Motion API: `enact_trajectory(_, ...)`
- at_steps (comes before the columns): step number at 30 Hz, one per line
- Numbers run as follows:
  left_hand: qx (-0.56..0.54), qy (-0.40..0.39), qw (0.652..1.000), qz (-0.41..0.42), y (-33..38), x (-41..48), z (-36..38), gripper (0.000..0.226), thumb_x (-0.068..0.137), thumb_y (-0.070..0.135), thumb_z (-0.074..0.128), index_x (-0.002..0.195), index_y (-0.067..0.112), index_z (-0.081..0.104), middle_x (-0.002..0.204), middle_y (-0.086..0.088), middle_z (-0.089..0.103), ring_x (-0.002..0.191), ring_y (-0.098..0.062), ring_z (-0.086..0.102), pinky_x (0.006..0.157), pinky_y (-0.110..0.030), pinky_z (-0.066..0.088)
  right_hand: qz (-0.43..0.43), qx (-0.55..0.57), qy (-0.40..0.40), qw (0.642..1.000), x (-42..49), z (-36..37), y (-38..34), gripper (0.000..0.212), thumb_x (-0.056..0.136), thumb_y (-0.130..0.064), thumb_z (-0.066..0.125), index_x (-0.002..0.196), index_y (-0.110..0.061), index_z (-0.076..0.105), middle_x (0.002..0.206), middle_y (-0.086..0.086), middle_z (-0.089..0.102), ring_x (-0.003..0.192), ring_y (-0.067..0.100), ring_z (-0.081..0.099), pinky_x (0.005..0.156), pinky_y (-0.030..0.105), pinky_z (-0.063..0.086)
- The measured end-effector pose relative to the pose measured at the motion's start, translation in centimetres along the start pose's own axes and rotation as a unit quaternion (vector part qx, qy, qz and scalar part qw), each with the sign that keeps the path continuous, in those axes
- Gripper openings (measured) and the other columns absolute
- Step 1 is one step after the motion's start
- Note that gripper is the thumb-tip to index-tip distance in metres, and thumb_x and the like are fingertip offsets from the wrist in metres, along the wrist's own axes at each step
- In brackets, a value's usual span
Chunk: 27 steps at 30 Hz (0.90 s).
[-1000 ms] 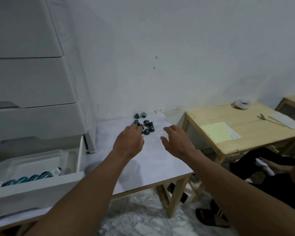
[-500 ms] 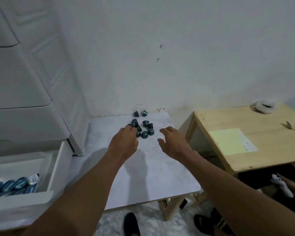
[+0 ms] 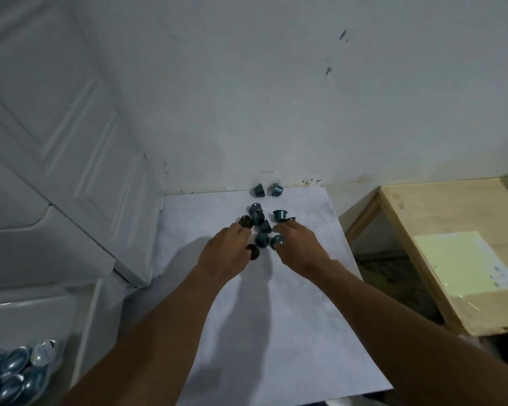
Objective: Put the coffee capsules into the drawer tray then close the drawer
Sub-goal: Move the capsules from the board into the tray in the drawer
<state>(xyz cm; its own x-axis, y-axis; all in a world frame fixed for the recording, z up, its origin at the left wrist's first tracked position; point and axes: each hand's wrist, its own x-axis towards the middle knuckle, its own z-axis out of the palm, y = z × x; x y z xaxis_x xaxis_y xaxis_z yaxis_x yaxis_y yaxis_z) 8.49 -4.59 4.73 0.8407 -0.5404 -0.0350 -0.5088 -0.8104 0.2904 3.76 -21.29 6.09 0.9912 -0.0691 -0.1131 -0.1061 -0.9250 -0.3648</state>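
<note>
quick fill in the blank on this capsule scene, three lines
1. The left hand and right hand are at the capsule cluster on the ____ table.
2. ____ stray capsules lie near the wall.
3. The drawer at lower left is ____.
Missing: white; two; open

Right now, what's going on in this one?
A person's left hand and right hand reach into a cluster of small teal coffee capsules on the white tabletop. Fingers of both hands touch several capsules, but a firm grip can't be confirmed. Two more capsules lie apart by the grey wall. At lower left the white drawer stands open, with shiny blue capsules already inside.
</note>
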Motion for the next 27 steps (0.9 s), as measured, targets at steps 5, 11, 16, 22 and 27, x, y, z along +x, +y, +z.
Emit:
enact_trajectory(5,-0.031,-0.049,0.998,-0.008,-1.0,1.4,2.4,0.031,0.088,0.027,0.055,0.115,0.012,0.055,0.117,-0.004,0.053,0.103,-0.024,0.055,0.082,-0.035,0.048,-0.009,-0.02,-0.033,0.999,2.9,2.0,0.0,0.034,0.089,-0.005,0.049,0.122,-0.004,0.057,0.116,0.018,0.06,0.104,0.036,0.056,0.086,0.04,0.048)
enact_trajectory(11,-0.053,-0.068,0.996,-0.021,-1.8,2.9,4.3,0.03,0.087,0.028,0.058,0.113,0.012,0.056,0.115,-0.004,0.053,0.102,-0.025,0.056,0.081,-0.037,0.05,-0.013,-0.052,-0.041,0.998,5.3,3.7,0.5,0.014,0.086,-0.015,0.055,0.099,-0.011,0.061,0.099,0.011,0.064,0.093,0.033,0.058,0.076,0.039,0.05)
enact_trajectory(16,-0.061,-0.063,0.996,-0.005,-2.3,3.8,4.9,0.026,0.086,0.026,0.058,0.107,0.01,0.06,0.109,-0.005,0.057,0.097,-0.025,0.058,0.077,-0.037,0.049,-0.008,-0.062,-0.046,0.997,6.5,4.8,0.6,0.012,0.086,-0.018,0.054,0.094,-0.018,0.063,0.097,0.007,0.065,0.092,0.031,0.057,0.077,0.043,0.051)
enact_trajectory(22,-0.074,-0.059,0.996,0.005,-2.8,4.2,5.0,0.018,0.086,0.021,0.056,0.097,0.008,0.062,0.102,-0.009,0.06,0.089,-0.028,0.059,0.073,-0.038,0.049,-0.015,-0.046,-0.055,0.997,7.1,4.7,0.7,0.014,0.084,-0.015,0.055,0.096,-0.015,0.062,0.097,0.009,0.065,0.092,0.032,0.057,0.078,0.044,0.051)
enact_trajectory(27,-0.058,-0.038,0.998,-0.012,-2.8,3.8,3.2,0.017,0.088,0.021,0.056,0.099,0.009,0.059,0.103,-0.008,0.06,0.091,-0.027,0.058,0.069,-0.03,0.042,-0.022,-0.022,-0.049,0.998,7.0,3.5,0.3,0.013,0.085,-0.015,0.057,0.096,-0.012,0.063,0.096,0.011,0.064,0.089,0.032,0.058,0.073,0.044,0.053)
